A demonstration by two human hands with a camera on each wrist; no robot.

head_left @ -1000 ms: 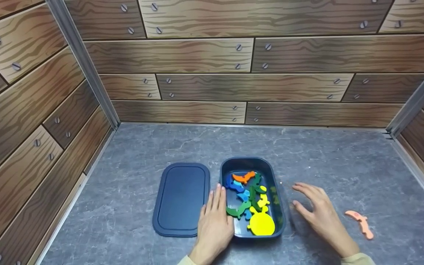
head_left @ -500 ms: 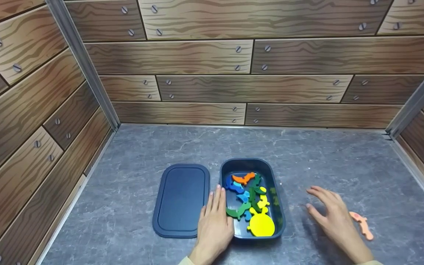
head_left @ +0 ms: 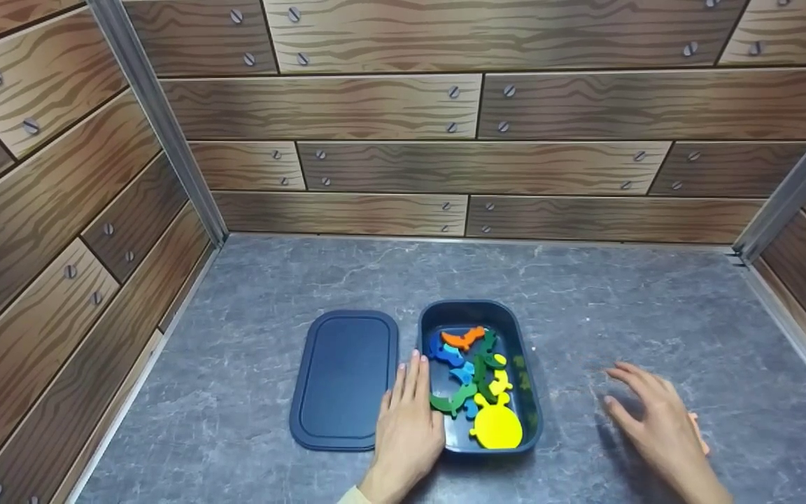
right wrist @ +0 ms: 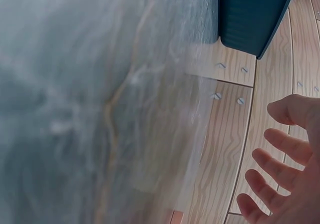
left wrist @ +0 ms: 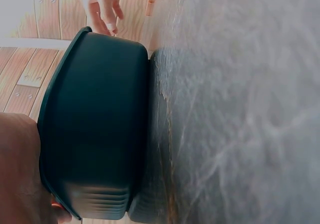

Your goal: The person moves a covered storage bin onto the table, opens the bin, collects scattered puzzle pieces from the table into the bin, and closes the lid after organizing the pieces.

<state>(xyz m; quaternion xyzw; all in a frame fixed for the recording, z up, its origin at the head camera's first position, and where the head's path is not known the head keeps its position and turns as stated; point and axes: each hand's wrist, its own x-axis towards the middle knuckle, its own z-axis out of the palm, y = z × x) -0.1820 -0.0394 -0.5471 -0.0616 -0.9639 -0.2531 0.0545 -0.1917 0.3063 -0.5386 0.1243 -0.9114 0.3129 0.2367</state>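
Our right grip [head_left: 663, 423], fingers apart and empty, has swung away from the box [head_left: 469, 311] toward the loose peach piece [head_left: 700, 432].
It now hides most of that piece on the table [head_left: 585, 287], so our work seems to be turning there; our left grip [head_left: 408, 432], fingers straight, rests along the box's left side, colourful animal-shaped pieces [head_left: 498, 427] inside, lid [head_left: 347, 381] beside.

We identify a navy box [head_left: 469, 309], navy lid [head_left: 347, 378], yellow piece [head_left: 498, 427], orange piece [head_left: 464, 339], salmon-pink piece [head_left: 702, 439], marbled grey bench [head_left: 655, 294], wood-grain walls [head_left: 389, 105].
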